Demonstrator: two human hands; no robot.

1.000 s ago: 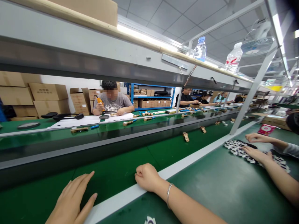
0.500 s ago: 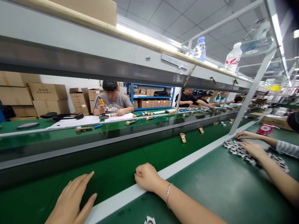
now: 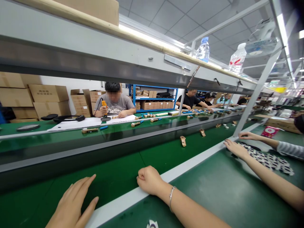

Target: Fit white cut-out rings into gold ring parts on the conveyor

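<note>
Over the near green conveyor belt (image 3: 111, 167), my left hand (image 3: 73, 202) is open, its fingers stretched out and the thumb apart. It holds nothing that I can see. My right hand (image 3: 150, 180) is curled into a fist on the white rail (image 3: 185, 169) at the belt's edge; its inside is hidden, so I cannot tell whether it holds anything. Farther up the near belt lie a tan elongated part (image 3: 182, 141) and a similar part (image 3: 202, 132). A small white-and-dark toothed piece (image 3: 152, 224) rests on the green worktop below my right wrist.
At right, a co-worker's hand (image 3: 236, 148) is by the rail, beside a pile of white-and-dark pieces (image 3: 273, 161). A slanted post (image 3: 249, 101) rises from the rail. Across the line, a person (image 3: 116, 103) holds an orange-handled tool (image 3: 104, 106). A shelf beam (image 3: 95, 53) crosses above.
Tan parts on the near belt have shifted left and closer; parts on the far belt have shifted right. The co-worker's hand moved from the pile to the rail. My hands stayed still.
</note>
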